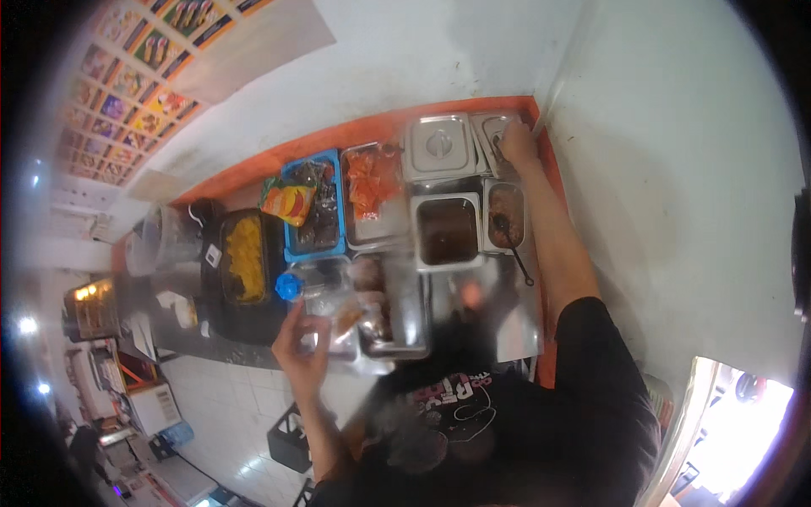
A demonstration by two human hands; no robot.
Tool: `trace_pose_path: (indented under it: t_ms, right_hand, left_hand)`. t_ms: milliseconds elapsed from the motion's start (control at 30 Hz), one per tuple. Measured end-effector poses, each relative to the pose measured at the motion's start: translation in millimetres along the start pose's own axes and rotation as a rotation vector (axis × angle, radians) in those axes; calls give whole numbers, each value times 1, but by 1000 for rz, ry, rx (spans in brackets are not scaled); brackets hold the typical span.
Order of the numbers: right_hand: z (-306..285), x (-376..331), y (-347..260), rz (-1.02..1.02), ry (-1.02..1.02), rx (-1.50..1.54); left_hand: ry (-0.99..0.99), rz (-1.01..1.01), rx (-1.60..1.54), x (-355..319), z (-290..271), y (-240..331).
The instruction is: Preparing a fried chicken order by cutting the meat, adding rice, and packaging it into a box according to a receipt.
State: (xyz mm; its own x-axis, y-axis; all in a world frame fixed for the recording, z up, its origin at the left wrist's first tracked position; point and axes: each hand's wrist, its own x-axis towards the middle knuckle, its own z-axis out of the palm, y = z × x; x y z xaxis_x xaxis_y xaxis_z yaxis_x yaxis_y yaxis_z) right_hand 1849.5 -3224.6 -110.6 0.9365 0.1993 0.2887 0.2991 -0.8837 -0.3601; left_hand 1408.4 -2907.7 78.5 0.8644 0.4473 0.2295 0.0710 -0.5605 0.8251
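Observation:
My right hand (519, 145) reaches to the far right corner of the counter. Its fingers are closed at the handle of a steel pan lid (484, 127). Below that arm sits a steel pan of reddish-brown sauce (507, 207) with a black ladle (517, 252) in it. Beside it is a square pan of dark brown liquid (448, 230). Nearer me, my left hand (302, 345) is raised over the counter's front edge, thumb and fingers apart. A round blue object (289, 286), perhaps a cap, is just beyond its fingertips; whether they touch I cannot tell.
A closed steel pan (439, 145), a tray of orange-red packets (367, 190) and a blue tray (340, 211) with a yellow packet (285, 201) line the back. Left stands a black tray of yellow food (245, 258). A white wall (676, 169) bounds the right.

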Motion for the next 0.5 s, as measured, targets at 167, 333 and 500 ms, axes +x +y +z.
trace_pose_path:
  t_ms: [167,333,500]
  right_hand:
    - [-74,-91,-29,136,-84,10]
    - [-88,-171,-36,217,-166,-1]
    - [-43,-163,-4,98,-215,-306]
  left_hand:
    - [191,-231,-94,-57,-41,-28]
    - [325,-350,-42,-84,-80,-47]
    - [325,-402,26,-83,-121,-71]
